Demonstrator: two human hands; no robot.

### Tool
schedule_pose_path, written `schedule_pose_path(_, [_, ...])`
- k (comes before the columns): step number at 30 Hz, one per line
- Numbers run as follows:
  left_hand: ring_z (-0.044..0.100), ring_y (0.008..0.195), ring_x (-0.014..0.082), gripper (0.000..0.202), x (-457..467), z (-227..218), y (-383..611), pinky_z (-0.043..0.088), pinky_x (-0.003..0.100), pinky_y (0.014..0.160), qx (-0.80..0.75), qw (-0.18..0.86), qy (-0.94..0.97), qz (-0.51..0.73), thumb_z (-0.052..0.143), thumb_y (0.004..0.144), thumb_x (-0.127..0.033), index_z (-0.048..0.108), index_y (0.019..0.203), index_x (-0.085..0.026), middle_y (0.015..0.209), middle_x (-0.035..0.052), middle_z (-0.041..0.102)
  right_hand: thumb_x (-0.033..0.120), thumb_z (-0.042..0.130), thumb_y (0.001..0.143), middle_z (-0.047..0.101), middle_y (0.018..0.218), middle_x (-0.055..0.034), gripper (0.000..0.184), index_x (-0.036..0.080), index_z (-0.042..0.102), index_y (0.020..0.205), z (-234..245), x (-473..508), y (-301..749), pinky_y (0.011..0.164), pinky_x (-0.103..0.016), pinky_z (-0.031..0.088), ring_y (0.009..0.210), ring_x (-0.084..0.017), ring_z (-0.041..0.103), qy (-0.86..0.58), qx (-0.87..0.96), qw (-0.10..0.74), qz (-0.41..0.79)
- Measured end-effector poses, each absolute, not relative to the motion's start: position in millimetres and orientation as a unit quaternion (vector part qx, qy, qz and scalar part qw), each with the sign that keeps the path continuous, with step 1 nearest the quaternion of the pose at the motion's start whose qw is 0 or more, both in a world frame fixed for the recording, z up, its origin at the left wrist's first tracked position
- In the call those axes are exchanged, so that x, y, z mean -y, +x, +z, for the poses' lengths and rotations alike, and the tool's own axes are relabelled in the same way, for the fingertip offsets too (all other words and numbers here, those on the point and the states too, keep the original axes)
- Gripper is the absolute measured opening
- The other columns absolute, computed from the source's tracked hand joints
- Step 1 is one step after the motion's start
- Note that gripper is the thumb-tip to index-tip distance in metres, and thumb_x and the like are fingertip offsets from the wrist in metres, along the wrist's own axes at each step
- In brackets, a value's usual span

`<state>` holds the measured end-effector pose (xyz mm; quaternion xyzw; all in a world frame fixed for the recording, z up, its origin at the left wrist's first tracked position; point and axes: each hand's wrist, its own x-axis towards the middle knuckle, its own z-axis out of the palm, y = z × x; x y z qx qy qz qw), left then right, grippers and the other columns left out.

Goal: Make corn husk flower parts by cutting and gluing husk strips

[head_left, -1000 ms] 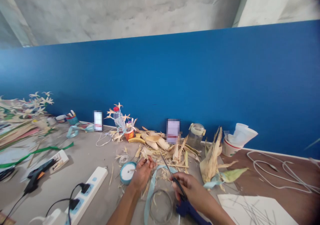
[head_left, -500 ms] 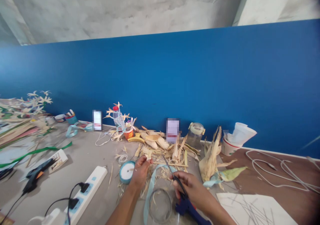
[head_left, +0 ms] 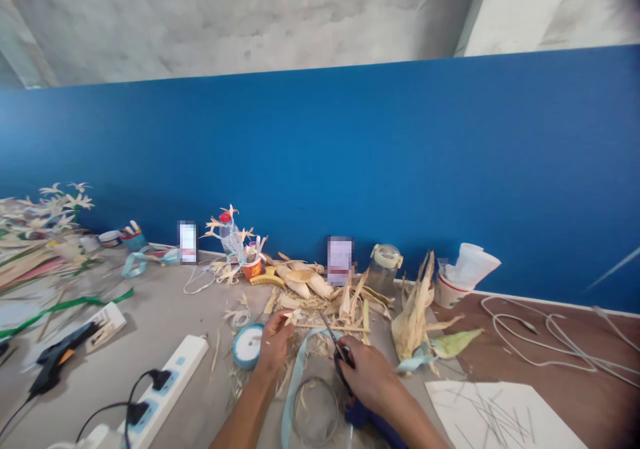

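Observation:
My left hand is closed in a pinch on a small pale piece of corn husk just above the table. My right hand grips a pair of scissors with dark handles, blades pointing up and left toward the husk piece. Below the hands lie a light blue ribbon and a round glass jar. A roll of ribbon sits just left of my left wrist. A pile of dried corn husks spreads behind the hands.
A white power strip with black plugs and a black glue gun lie at the left. A lidded glass jar, paper cup and white cables stand right, with a white sheet in front. The blue wall backs the table.
The view has shifted slightly left. My right hand has brought the scissors up and closer to the husk piece in my left hand, which stays pinched.

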<state>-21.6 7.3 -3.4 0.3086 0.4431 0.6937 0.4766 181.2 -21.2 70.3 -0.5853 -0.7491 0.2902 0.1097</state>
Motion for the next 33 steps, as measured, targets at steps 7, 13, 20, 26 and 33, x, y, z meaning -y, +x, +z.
schedule_pose_path(7, [0.058, 0.066, 0.0142, 0.025, -9, -5, -24, 0.043, 0.026, 0.067, -0.447, 0.450, 0.332, 0.698, 0.079, 0.061, -0.035, 0.065, 0.072, -0.017, 0.065, -0.0008, 0.065, 0.027, 0.053, 0.078, 0.071, 0.101, -0.0169, 0.031, 0.015, 0.062, 0.105, 74, 7, 152, 0.073, -0.032, 0.043, 0.094, -0.029, 0.066, -0.590, 0.758, 0.075, 0.267])
schedule_pose_path(13, [0.056, 0.062, 0.0136, 0.026, -8, -5, -20, 0.041, 0.026, 0.065, -0.456, 0.441, 0.329, 0.699, 0.077, 0.064, -0.039, 0.064, 0.072, -0.017, 0.062, -0.0006, 0.063, 0.025, 0.052, 0.079, 0.071, 0.100, -0.0213, 0.033, 0.011, 0.063, 0.107, 66, 4, 132, 0.073, -0.036, 0.047, 0.094, -0.032, 0.067, -0.601, 0.777, 0.021, 0.186])
schedule_pose_path(20, [0.053, 0.060, 0.0126, 0.023, -6, 3, -16, 0.040, 0.026, 0.063, -0.430, 0.465, 0.297, 0.714, 0.078, 0.064, -0.033, 0.063, 0.071, -0.017, 0.061, -0.0018, 0.061, 0.024, 0.055, 0.079, 0.072, 0.097, -0.0220, 0.023, 0.013, 0.073, 0.089, 82, 5, 122, 0.076, -0.035, 0.047, 0.094, -0.032, 0.068, -0.577, 0.804, -0.014, 0.142])
schedule_pose_path(26, [0.052, 0.057, 0.0118, 0.030, -7, 11, -15, 0.041, 0.025, 0.061, -0.423, 0.481, 0.268, 0.720, 0.082, 0.054, -0.034, 0.062, 0.066, -0.016, 0.058, -0.0028, 0.060, 0.026, 0.051, 0.082, 0.073, 0.094, -0.0111, 0.026, 0.016, 0.068, 0.100, 74, -11, 108, 0.078, -0.032, 0.047, 0.088, -0.023, 0.067, -0.539, 0.758, 0.206, 0.305])
schedule_pose_path(33, [0.055, 0.062, 0.0129, 0.032, -6, 11, -13, 0.042, 0.025, 0.064, -0.385, 0.499, 0.244, 0.738, 0.082, 0.053, -0.036, 0.062, 0.066, -0.016, 0.063, -0.0019, 0.061, 0.031, 0.061, 0.067, 0.065, 0.069, -0.0021, 0.014, 0.018, 0.061, 0.072, 50, -25, 77, 0.069, -0.030, 0.046, 0.069, -0.019, 0.059, -0.474, 0.621, 0.425, 0.457])
